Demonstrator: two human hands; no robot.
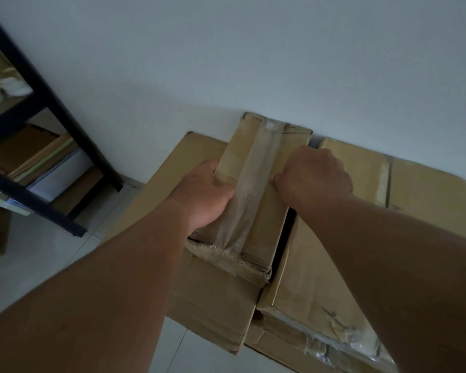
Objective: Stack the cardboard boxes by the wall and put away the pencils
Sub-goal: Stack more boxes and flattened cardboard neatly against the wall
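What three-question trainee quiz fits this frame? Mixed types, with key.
1. True or false: only the left hand grips the narrow taped box.
2. What lies directly under the narrow taped box? A) bare floor tiles B) a larger cardboard box C) a shelf board
3. Fill the gap: the far end of the narrow taped box points toward the ____.

Key: 1 false, the right hand grips its other side; 2 B; 3 wall.
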